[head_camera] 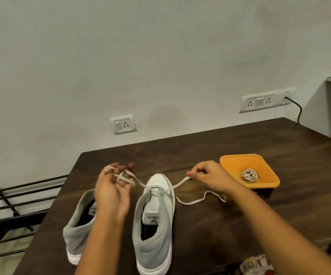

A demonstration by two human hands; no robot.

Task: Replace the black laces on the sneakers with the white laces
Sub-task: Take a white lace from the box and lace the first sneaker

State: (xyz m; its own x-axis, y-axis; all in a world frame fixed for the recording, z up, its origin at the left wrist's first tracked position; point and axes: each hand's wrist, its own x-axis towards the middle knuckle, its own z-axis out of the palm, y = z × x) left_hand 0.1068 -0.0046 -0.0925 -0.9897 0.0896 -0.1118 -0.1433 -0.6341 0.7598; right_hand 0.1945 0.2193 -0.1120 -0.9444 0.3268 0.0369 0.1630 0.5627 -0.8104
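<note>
Two grey-and-white sneakers stand on the dark wooden table point(240, 147), heels toward me. The right sneaker point(156, 221) has a white lace point(177, 184) threaded through its front eyelets. My left hand point(113, 193) is raised over the left sneaker point(77, 225), blurred, with one lace end wound around its fingers. My right hand point(208, 175) pinches the other side of the lace beyond the sneaker's toe, and that lace's loose tail point(200, 199) lies curled on the table. No black laces are visible.
An orange square container point(268, 173) stands at the right and holds a bundled white lace point(250, 175). A black metal rack point(11, 205) stands left of the table. Wall sockets point(123, 124) and a plugged black cable point(297, 110) are behind. A red-and-white packet point(258, 264) lies at the near edge.
</note>
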